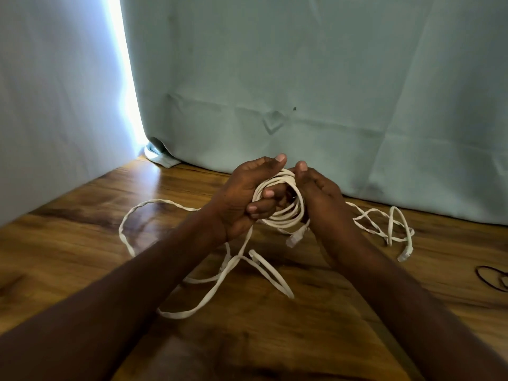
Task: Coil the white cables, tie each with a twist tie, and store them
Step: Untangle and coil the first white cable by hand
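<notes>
A white coil of cable is held upright above a wooden table, at the centre of view. The left hand grips its 9 o'clock side, fingers curled through the ring. The right hand holds the 3 o'clock side, thumb on top. Loose cable trails from the coil toward 6 and 8 o'clock, nearer the left hand, so it likely feeds in from below. A second cable lies at 3 o'clock. Dark ties sit at the far right edge.
</notes>
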A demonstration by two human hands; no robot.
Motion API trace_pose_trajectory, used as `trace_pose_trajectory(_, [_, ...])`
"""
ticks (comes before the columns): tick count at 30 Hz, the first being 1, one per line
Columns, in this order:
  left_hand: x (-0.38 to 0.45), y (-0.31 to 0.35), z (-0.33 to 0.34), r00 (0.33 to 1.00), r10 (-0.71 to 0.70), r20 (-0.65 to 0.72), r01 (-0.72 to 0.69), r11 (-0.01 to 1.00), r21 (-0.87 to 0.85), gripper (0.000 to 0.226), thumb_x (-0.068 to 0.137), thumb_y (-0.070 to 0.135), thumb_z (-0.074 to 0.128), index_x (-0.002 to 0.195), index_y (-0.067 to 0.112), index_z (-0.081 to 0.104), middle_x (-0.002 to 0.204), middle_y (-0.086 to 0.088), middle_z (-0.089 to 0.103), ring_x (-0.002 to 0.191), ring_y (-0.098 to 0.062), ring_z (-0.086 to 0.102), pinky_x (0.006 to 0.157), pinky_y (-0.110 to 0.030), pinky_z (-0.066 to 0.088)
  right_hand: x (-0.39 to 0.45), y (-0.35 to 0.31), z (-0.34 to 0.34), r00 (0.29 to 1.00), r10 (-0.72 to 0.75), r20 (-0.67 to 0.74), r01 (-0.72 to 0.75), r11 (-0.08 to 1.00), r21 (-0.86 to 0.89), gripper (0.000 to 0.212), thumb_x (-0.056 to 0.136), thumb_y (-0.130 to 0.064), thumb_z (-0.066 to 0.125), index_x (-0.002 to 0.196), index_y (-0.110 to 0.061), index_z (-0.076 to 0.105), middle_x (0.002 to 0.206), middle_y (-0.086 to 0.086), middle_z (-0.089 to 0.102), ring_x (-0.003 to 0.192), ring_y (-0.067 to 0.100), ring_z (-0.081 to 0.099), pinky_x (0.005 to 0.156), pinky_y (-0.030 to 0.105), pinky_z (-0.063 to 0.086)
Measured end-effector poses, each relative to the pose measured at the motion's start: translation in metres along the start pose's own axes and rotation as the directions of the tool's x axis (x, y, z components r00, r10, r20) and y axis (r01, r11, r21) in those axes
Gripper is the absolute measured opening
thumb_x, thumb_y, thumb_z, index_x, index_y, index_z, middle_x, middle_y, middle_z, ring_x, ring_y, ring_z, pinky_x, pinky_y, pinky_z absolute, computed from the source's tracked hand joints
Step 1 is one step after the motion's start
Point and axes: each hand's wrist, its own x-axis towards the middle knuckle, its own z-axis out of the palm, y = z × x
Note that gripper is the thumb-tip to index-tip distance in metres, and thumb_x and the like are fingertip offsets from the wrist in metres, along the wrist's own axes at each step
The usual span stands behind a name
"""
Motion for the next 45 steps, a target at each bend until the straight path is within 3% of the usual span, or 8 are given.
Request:
trace_pose_trajectory(3, [0.003, -0.004, -0.005, 0.991, 0.011, -0.13, -0.02, 0.997, -0.073, 0.046, 0.104, 0.033, 0.056, 0.063, 0.012, 0.055, 0.051, -0.007, 0.038, 0.038, -0.015, 0.036, 0.035, -0.017, 0.026, 0.004, 0.001, 0.0, 0.994, 0.082, 0.065, -0.092, 0.981, 0.17, 0.041, 0.109, -0.038, 0.046, 0.113, -0.008, 0.074, 0.078, 0.011, 0.068, 0.076, 0.028, 0.067, 0.072, 0.037, 0.056])
trace_pose_trajectory(8, [0.007, -0.004, -0.012, 0.947, -0.126, -0.294, 0.052, 0.968, -0.247, 0.057, 0.105, 0.041, 0.05, 0.054, 0.016, 0.041, 0.035, 0.003, 0.027, 0.03, -0.008, 0.026, 0.037, -0.017, 0.023, 0.006, 0.001, -0.005, 0.942, 0.086, 0.324, -0.242, 0.842, 0.482, 0.039, 0.103, -0.023, 0.051, 0.129, 0.004, 0.062, 0.102, 0.012, 0.071, 0.096, 0.022, 0.068, 0.086, 0.033, 0.061])
trace_pose_trajectory(11, [0.008, -0.005, -0.015, 0.926, -0.11, -0.361, 0.034, 0.977, -0.21, 0.054, 0.105, 0.042, 0.05, 0.06, 0.015, 0.038, 0.036, 0.003, 0.029, 0.03, -0.008, 0.025, 0.041, -0.02, 0.024, 0.004, 0.002, -0.004, 0.929, 0.048, 0.368, -0.231, 0.851, 0.472, 0.048, 0.096, -0.02, 0.058, 0.138, 0.002, 0.057, 0.115, 0.012, 0.07, 0.107, 0.022, 0.068, 0.094, 0.035, 0.058])
trace_pose_trajectory(18, [0.009, -0.004, -0.011, 0.956, -0.176, -0.235, 0.105, 0.953, -0.285, 0.062, 0.106, 0.044, 0.045, 0.051, 0.016, 0.044, 0.039, 0.002, 0.034, 0.034, -0.008, 0.034, 0.058, -0.022, 0.031, 0.009, 0.006, -0.008, 0.942, 0.077, 0.326, -0.23, 0.857, 0.461, 0.038, 0.1, -0.001, 0.05, 0.137, 0.001, 0.059, 0.095, 0.004, 0.072, 0.089, 0.016, 0.069, 0.09, 0.035, 0.059])
trace_pose_trajectory(27, [-0.002, 0.011, 0.003, 0.996, -0.066, -0.065, 0.073, 0.991, 0.113, 0.029, 0.102, 0.028, 0.059, 0.094, 0.0, 0.06, 0.068, -0.009, 0.06, 0.057, -0.02, 0.063, 0.061, -0.03, 0.059, 0.008, 0.013, -0.006, 0.991, -0.134, -0.013, 0.134, 0.991, -0.023, 0.039, 0.103, 0.007, 0.041, 0.121, -0.009, 0.072, 0.093, 0.024, 0.069, 0.08, 0.026, 0.062, 0.079, 0.038, 0.054])
trace_pose_trajectory(33, [0.0, 0.002, 0.002, 0.998, -0.069, 0.003, 0.068, 0.99, 0.126, 0.023, 0.105, 0.017, 0.057, 0.119, 0.0, 0.054, 0.078, -0.015, 0.06, 0.063, -0.023, 0.06, 0.067, -0.034, 0.056, 0.002, 0.016, -0.004, 0.959, -0.28, -0.034, 0.264, 0.932, -0.249, 0.034, 0.105, 0.003, 0.04, 0.123, -0.01, 0.066, 0.083, 0.0, 0.068, 0.068, 0.0, 0.065, 0.065, 0.012, 0.049])
trace_pose_trajectory(40, [0.0, -0.001, 0.004, 0.985, -0.006, -0.171, 0.029, 0.99, 0.136, 0.014, 0.108, 0.016, 0.05, 0.095, 0.009, 0.048, 0.057, 0.001, 0.033, 0.038, -0.007, 0.027, 0.041, -0.024, 0.034, 0.008, 0.019, 0.0, 0.998, -0.062, 0.03, 0.061, 0.997, 0.045, 0.037, 0.112, -0.02, 0.039, 0.085, -0.006, 0.06, 0.069, 0.011, 0.054, 0.07, 0.03, 0.054, 0.074, 0.054, 0.054])
trace_pose_trajectory(45, [0.0, 0.003, 0.004, 0.995, -0.02, -0.098, 0.018, 1.0, -0.019, 0.023, 0.108, 0.017, 0.047, 0.086, 0.014, 0.045, 0.056, 0.003, 0.029, 0.037, -0.005, 0.023, 0.04, -0.023, 0.026, 0.005, 0.013, 0.005, 0.995, 0.078, 0.065, -0.098, 0.913, 0.397, 0.029, 0.112, -0.02, 0.04, 0.096, -0.007, 0.061, 0.064, 0.002, 0.042, 0.058, 0.014, 0.044, 0.064, 0.035, 0.043])
